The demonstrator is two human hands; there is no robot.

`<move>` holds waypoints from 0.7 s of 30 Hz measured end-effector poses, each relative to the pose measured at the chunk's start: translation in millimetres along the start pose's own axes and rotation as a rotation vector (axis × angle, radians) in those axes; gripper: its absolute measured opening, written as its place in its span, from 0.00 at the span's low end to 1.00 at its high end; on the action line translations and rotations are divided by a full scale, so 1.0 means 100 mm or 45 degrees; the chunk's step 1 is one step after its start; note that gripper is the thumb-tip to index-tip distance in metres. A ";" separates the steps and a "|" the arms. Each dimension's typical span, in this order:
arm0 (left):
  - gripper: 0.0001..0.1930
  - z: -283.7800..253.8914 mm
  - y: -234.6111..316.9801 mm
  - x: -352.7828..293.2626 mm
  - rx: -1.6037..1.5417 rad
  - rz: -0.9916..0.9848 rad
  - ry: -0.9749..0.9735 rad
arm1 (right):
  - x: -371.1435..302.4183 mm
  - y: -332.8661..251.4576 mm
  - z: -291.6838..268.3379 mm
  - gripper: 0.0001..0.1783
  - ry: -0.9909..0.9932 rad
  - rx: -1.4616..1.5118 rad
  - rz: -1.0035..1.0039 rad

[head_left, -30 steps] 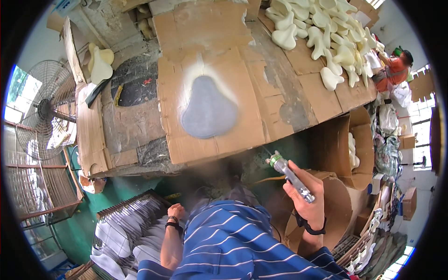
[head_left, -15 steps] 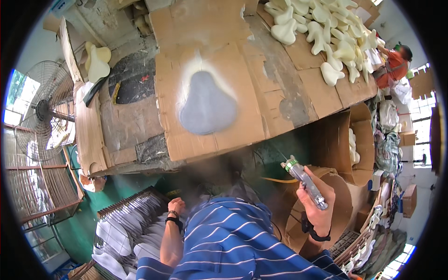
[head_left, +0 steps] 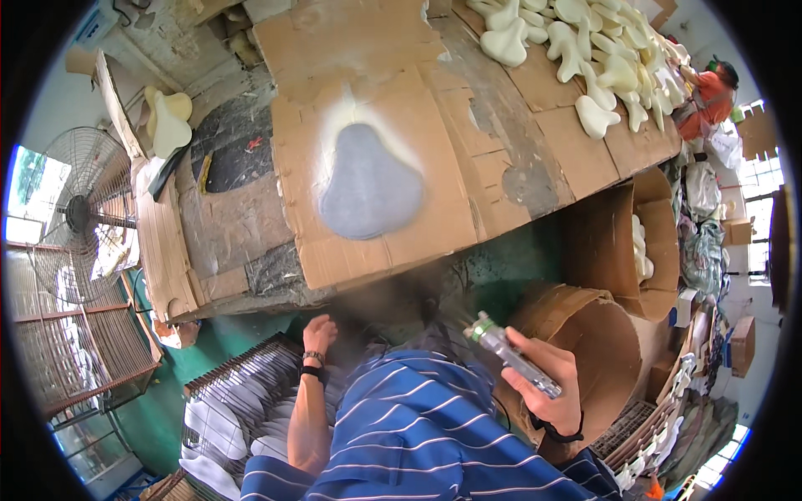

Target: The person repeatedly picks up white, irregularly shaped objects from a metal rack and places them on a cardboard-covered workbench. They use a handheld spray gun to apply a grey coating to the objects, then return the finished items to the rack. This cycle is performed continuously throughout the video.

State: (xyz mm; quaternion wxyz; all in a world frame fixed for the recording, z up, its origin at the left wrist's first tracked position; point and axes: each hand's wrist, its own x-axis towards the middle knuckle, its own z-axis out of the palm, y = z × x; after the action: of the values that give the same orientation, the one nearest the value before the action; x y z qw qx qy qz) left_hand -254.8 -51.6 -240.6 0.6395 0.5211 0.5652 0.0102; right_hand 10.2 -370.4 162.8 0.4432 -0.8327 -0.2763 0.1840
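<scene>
My right hand (head_left: 547, 388) is closed around a metal spray gun (head_left: 511, 357) with a green ring near its nozzle, held off the table's front edge, in front of my body. A grey bicycle-saddle-shaped pad (head_left: 372, 184) lies flat on a cardboard sheet (head_left: 292, 134), its narrow end pointing away from me and a pale sprayed halo around it. Near the table edge, above a wire rack (head_left: 251, 367) of grey saddle-shaped pieces (head_left: 215, 423), my left hand (head_left: 320, 336) has its fingers curled, with nothing visible in it. Neither hand touches the grey pad.
Cream foam saddle shapes (head_left: 614, 63) are heaped at the table's far right. Cardboard drums and boxes (head_left: 614, 351) stand below on the right. On the left are a big fan (head_left: 77, 213) and two foam pieces (head_left: 170, 121). Another person (head_left: 710, 96) works at the far right.
My right hand has moved left and lower with the spray gun. My left hand has risen toward the table edge. The grey pad stays in its spot on the cardboard.
</scene>
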 end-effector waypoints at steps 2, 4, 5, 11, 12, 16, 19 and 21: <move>0.15 0.14 0.27 0.18 -0.074 0.106 -0.020 | -0.01 0.04 -0.03 0.28 0.075 0.014 0.117; 0.15 0.42 0.64 0.38 -0.061 0.234 0.006 | -0.04 0.14 -0.17 0.28 -0.006 0.016 0.116; 0.14 0.59 0.87 0.41 -0.064 0.303 0.049 | -0.04 0.15 -0.24 0.28 -0.094 -0.022 0.107; 0.13 1.20 1.48 1.18 0.287 0.714 0.564 | 0.04 0.33 -0.42 0.27 0.004 -0.018 0.069; 0.13 1.30 1.62 1.18 0.428 0.680 0.614 | 0.06 0.33 -0.41 0.28 0.069 -0.005 0.108; 0.14 1.45 1.85 1.15 0.817 0.564 0.755 | 0.22 0.44 -0.54 0.29 0.145 0.073 0.072; 0.15 1.45 1.99 1.10 0.933 0.509 0.748 | 0.35 0.57 -0.63 0.29 0.145 0.109 0.036; 0.14 1.47 2.04 1.07 0.990 0.486 0.742 | 0.47 0.65 -0.72 0.30 0.117 0.100 0.041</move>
State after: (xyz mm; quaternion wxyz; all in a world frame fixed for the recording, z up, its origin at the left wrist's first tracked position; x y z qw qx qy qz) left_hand 9.4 9.8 -204.9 0.2016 0.7893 0.5768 0.0606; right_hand 106.1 -416.4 144.2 0.4846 -0.8267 -0.2347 0.1634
